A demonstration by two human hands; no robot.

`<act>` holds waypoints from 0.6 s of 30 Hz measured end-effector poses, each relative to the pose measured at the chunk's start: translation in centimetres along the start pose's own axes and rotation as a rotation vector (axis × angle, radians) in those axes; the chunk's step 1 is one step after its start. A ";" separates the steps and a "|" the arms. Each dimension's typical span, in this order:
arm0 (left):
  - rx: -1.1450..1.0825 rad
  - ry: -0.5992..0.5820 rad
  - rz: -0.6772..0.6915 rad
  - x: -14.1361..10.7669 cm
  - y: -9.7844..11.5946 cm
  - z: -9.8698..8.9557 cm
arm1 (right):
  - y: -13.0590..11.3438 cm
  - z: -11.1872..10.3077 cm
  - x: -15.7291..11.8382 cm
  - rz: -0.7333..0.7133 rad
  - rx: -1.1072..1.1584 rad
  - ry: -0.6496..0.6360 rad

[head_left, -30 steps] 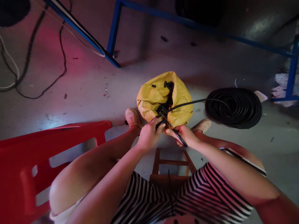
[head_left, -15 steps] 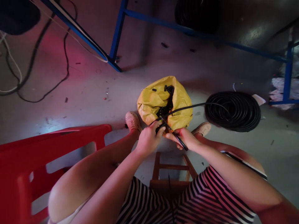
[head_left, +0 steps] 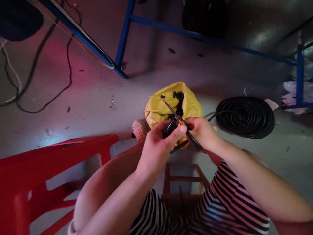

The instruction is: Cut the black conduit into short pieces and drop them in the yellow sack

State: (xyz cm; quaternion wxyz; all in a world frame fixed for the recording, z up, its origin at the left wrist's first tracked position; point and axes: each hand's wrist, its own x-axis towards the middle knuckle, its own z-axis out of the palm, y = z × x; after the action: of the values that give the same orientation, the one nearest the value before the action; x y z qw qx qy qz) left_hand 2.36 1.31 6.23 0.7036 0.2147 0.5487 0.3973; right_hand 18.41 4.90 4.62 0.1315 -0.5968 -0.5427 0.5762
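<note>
My left hand (head_left: 157,140) is closed around a black ribbed, spring-like piece (head_left: 170,127), its thumb pressed to a small orange bit (head_left: 181,123) by the fingertips. In my right hand (head_left: 204,130) are black-handled scissors (head_left: 194,140), their blades pointing up and left; the fingers are partly hidden. The two hands meet over a yellow bag (head_left: 192,102) on the floor, which has black pieces (head_left: 179,97) inside. Black cable (head_left: 212,117) runs from a coil (head_left: 245,117) on the right toward my right hand, where its end is hidden.
A red plastic stool (head_left: 61,153) lies to the left, with a small wooden stool (head_left: 184,179) in front of my lap. Blue metal frame legs (head_left: 124,36) cross the back. Loose cables (head_left: 69,65) trail at far left, and another dark coil (head_left: 205,16) sits beneath the frame.
Both hands have risen slightly and drawn together. The scissors have shifted up and now point up-left above the fingers. The ribbed black piece has come into sight in my left hand.
</note>
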 end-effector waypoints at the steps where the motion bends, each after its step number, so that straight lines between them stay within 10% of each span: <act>1: 0.003 0.026 0.013 0.1 0.4 0.1 | -0.2 0.1 0.2 -0.019 -0.010 -0.008; 13: 0.232 -0.072 0.194 4.3 3.1 -0.9 | -2.2 -1.3 0.5 0.075 0.189 -0.233; 18: 0.237 -0.073 0.302 7.4 2.8 -0.9 | 0.2 -1.5 3.0 0.014 0.422 -0.100</act>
State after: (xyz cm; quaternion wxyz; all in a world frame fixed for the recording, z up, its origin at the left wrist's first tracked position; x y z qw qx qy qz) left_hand 1.19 8.76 3.58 0.6251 0.3904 0.5273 0.4228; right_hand 19.02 7.95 3.23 0.2227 -0.5305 -0.4117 0.7067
